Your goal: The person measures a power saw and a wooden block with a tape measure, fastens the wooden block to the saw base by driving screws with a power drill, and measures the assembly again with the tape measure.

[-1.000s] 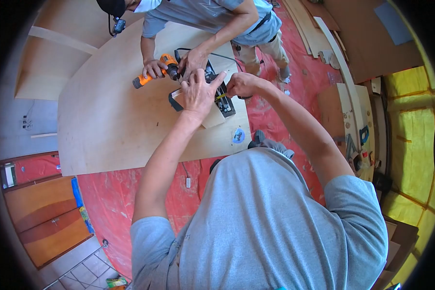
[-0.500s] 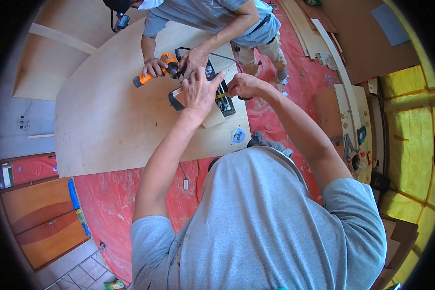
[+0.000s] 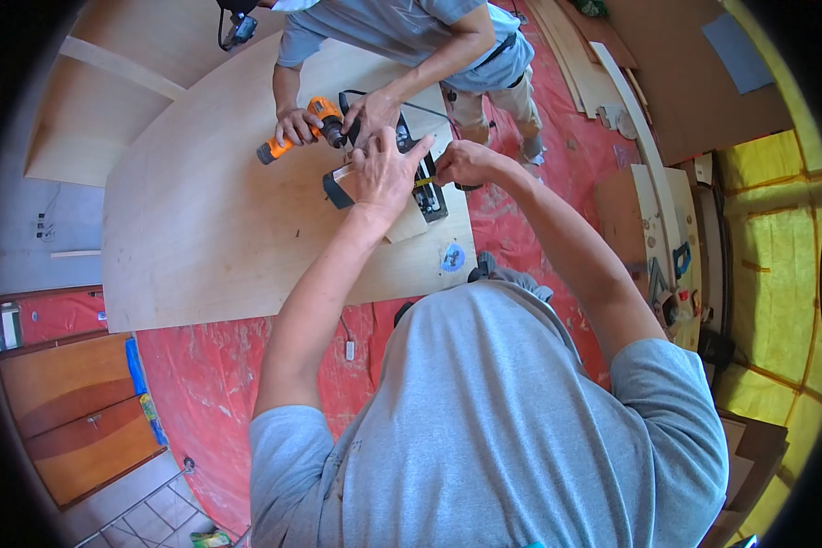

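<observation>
My left hand [image 3: 384,175] rests on a small wooden piece [image 3: 409,228], its thumb and fingers apart. Beside that piece lies a long black metal fitting [image 3: 436,203], partly hidden by hands. My right hand [image 3: 466,164] is closed at the fitting's right side, around the end of a thin yellow strip [image 3: 424,182] that looks like a tape-measure blade. A black block-like part [image 3: 337,190] sticks out left of my left hand. Opposite me, a co-worker holds an orange cordless drill [image 3: 325,110] and reaches a second hand [image 3: 371,114] to the fitting's far end.
A large pale wooden panel [image 3: 219,210] serves as the work surface, with a round blue sticker [image 3: 452,258] near its corner. Red sheeting [image 3: 215,374] covers the floor. Long boards [image 3: 644,128] and tools lie at the right; a black cable passes behind the fitting.
The whole view has shifted slightly. The co-worker's drill has drawn back a little from the wooden piece. My two hands keep nearly the same places on the work.
</observation>
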Demonstrator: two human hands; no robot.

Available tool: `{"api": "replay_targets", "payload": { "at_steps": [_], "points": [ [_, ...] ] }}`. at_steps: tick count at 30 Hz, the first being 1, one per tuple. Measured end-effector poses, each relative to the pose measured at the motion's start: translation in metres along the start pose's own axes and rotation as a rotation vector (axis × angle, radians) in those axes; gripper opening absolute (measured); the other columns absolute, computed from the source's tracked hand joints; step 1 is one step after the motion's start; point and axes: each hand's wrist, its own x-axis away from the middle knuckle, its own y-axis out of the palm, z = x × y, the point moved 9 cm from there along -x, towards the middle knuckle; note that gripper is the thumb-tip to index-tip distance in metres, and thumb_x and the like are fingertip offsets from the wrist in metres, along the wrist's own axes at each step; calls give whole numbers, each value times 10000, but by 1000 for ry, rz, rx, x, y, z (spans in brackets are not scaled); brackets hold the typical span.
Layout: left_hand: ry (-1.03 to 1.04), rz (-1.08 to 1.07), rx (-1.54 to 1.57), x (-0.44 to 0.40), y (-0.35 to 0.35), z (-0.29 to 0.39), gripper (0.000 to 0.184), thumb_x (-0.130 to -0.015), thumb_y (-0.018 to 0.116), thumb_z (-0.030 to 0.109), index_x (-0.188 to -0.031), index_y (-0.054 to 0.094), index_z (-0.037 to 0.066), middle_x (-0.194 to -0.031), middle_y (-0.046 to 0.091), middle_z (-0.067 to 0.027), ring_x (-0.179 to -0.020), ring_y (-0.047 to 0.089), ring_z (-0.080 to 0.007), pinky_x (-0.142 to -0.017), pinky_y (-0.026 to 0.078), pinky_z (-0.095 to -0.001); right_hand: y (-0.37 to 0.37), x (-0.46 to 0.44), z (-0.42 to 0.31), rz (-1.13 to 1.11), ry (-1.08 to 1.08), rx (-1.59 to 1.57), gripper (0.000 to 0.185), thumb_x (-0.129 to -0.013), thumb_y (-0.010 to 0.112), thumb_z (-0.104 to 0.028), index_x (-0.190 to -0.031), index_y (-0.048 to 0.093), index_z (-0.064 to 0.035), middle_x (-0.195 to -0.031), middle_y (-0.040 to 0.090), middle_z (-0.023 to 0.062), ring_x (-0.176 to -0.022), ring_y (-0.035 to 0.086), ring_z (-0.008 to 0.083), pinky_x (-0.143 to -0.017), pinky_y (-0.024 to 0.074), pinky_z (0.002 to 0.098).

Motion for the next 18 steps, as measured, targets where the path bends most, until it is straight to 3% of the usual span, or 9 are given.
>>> {"api": "replay_targets", "payload": {
  "at_steps": [18],
  "points": [
    [-10,-65,-3,-1,5,-1,496,-1050,577,146,-1453,659,424,-1179,507,-132,-1079,607,-326,-885,468,-511,1,-2,4,6,40,-2,295,-867,763,-327,-1006,872,-91,-900,813,139,-854,760,274,-818,577,416]
  ]
}}
